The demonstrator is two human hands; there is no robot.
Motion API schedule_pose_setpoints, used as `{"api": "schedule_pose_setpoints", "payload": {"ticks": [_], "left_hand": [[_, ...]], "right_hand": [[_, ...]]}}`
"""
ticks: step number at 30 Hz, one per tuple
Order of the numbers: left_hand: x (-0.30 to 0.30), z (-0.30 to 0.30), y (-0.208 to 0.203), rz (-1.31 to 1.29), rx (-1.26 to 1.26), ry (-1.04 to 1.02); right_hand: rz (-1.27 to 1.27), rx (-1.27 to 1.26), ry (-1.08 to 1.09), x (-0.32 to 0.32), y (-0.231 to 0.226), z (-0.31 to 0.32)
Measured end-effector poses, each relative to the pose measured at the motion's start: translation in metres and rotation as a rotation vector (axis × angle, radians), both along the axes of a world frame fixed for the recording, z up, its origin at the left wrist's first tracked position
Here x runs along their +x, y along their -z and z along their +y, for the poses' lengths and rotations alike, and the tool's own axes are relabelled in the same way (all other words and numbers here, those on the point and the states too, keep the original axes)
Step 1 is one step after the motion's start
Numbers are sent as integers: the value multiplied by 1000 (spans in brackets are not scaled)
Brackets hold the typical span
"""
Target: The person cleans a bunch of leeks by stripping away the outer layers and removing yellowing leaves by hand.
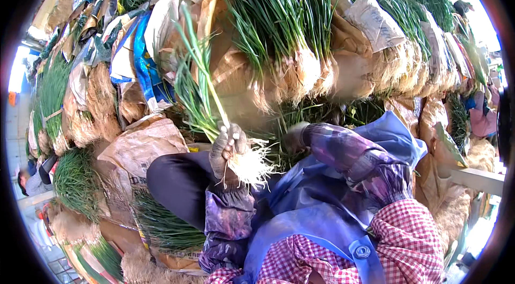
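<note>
The left hand (228, 147) clenches a light, floppy scallion bunch (201, 93) just above its roots, leaves towards eleven o'clock; the right hand (295, 138), at three o'clock, grip unclear.

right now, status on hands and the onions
Left hand gloved, shut on scallion bunch, white roots down. Right hand gloved, reaching into the pile, grip unclear. Stacked bundles crowd in front.

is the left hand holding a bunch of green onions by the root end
Yes, the gloved left hand is closed around a small bunch of green onions just above their white roots, leaves pointing up.
</note>
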State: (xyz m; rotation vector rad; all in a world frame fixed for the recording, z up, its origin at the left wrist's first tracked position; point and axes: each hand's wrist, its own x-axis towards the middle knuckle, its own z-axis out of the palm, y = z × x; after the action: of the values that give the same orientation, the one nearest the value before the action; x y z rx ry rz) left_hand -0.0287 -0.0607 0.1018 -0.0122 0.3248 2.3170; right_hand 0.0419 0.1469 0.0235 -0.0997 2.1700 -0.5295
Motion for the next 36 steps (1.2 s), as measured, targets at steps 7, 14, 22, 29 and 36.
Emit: {"api": "schedule_pose_setpoints", "payload": {"ticks": [7, 14, 22, 29, 36], "left_hand": [[11, 11, 17, -146, -270, 22], [11, 11, 43, 231, -779, -112], [22, 23, 51, -16, -867, 93], [19, 16, 71, -16, -880, 222], [32, 30, 88, -16, -740, -10]], "right_hand": [[422, -242, 1169, -93, 11, 12], [248, -847, 1578, -73, -4, -4], [29, -971, 1510, -28, -38, -22], [242, -991, 1329, -30, -8, -35], [515, -652, 1262, -7, -32, -53]]}}
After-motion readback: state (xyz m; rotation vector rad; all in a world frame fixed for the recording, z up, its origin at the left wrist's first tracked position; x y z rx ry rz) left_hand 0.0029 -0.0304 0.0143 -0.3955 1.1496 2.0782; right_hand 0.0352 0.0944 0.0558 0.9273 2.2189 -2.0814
